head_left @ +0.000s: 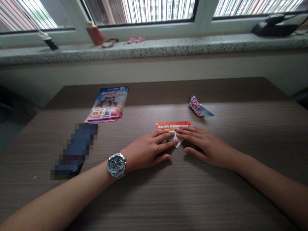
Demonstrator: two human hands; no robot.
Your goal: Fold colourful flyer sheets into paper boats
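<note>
- Both hands lie flat, fingers extended, gripping nothing: left hand (pixel 149 149) and right hand (pixel 205 146) press a folded orange-edged leaflet (pixel 172 126) against the wooden table (pixel 166 196).
- Beyond: a folded paper piece (pixel 199 108), a flyer stack (pixel 109 104).

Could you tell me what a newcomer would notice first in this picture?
Both hands, left hand and right hand, press flat on an orange-edged folded paper at the table's middle. A colourful flyer stack lies far left, a small folded paper piece far right.

glossy paper leaflet (pixel 173 125), matt wood-grain table (pixel 216 198)
</note>
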